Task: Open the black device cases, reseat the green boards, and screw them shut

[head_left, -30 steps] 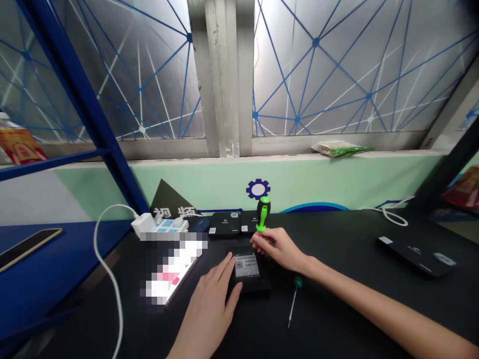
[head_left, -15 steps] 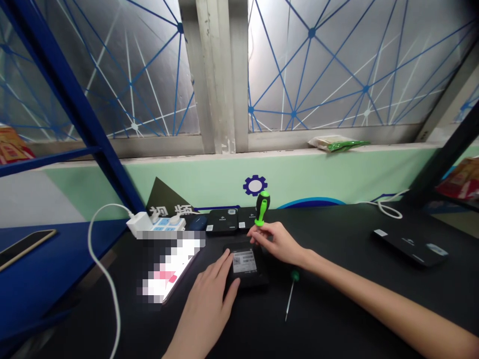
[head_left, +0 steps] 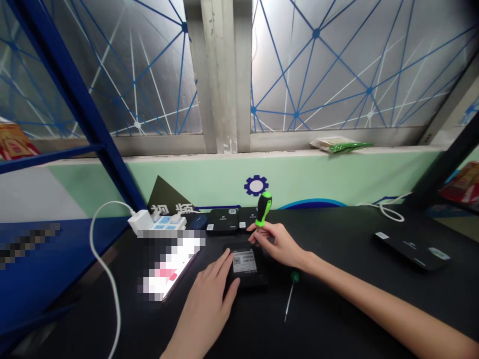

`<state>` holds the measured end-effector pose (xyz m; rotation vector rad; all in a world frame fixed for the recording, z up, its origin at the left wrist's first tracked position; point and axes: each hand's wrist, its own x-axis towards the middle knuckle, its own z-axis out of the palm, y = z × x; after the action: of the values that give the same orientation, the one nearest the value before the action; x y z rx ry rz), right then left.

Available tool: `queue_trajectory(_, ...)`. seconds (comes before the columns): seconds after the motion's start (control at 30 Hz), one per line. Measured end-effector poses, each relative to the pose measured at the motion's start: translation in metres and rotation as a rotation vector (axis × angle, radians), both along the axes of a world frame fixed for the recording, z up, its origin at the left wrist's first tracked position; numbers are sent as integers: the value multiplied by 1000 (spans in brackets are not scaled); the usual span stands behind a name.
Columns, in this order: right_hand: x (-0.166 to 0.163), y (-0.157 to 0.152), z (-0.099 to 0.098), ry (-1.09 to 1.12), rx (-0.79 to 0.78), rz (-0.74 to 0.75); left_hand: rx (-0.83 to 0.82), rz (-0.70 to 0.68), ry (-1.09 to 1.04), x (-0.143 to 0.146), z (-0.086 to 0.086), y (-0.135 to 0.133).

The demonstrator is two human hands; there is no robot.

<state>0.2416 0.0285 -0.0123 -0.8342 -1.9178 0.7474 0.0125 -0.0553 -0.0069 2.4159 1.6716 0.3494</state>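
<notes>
Screwdriver [head_left: 264, 209] clamped by fingertips of right hand [head_left: 280, 244], handle newly tilted rightward, likely mid-turn; left hand [head_left: 208, 296], fingers together, flat on black device [head_left: 250, 280].

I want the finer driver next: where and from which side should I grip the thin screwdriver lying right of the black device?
Grip the thin screwdriver by its green handle, the far end, coming down from above and pinching across it. Its shaft is very thin and lies flat on the black table, leaving little to grasp. The right hand, nearest, is holding the larger green screwdriver.
</notes>
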Motion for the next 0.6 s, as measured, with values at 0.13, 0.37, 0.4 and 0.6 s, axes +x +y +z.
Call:
queue_trajectory(0.13, 1, 2, -1, -16, 18, -2, 5, -5, -6, 0, 1, 0)
queue_trajectory(0.37, 0, 5, 0, -33, -26, -10, -4, 0, -13, 0, 1, 0)
queue_trajectory(0.4, 0, 5, 0, -37, -28, -14, -10, 2, -14, 0, 1, 0)
queue_trajectory(0.6, 13, 4, 9, -145, 2, -64, -20, 1, -12, 1, 0, 1)
